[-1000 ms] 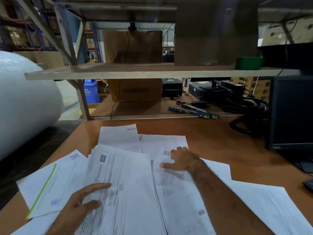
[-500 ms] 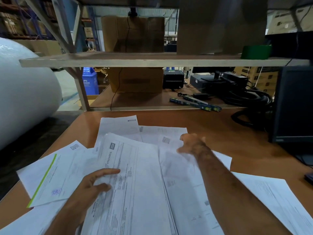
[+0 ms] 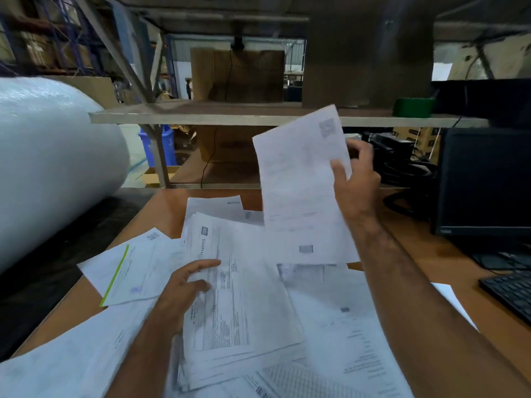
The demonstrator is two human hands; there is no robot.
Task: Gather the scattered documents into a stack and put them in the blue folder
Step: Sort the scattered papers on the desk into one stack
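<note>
The right hand (image 3: 355,182) holds one thin white sheet (image 3: 301,191) lifted off the desk (image 3: 416,248), thumb on the printed face and fingers curled behind its right edge. The sheet hangs nearly upright, slightly tilted and motion-blurred, with a grey square mark near its top corner and another near its bottom edge.

The left hand (image 3: 186,288) lies on a loose stack of papers (image 3: 241,305) in the middle of the desk; its thumb and forefinger are stretched over the top page, while the other fingers are hidden under the stack's left edge, so I cannot tell how firmly it grips. The top page is a printed form with fine lines of text and the word "moms" running along its side.

More flat white documents lie fanned around the stack: a sheet with a bright green stripe (image 3: 126,271) to the left, a page with a small square code (image 3: 212,205) poking out behind, and others spread toward the near edge. The blue folder does not show.

The desk is smooth orange-brown wood. To the left sits a huge roll of bubble wrap (image 3: 51,168), rounded and pale. To the right stand a dark monitor (image 3: 485,182) and a black keyboard (image 3: 508,291). A plain board shelf (image 3: 201,117) crosses above, carrying a green tape roll (image 3: 413,107) and a brown cardboard box (image 3: 238,76).
</note>
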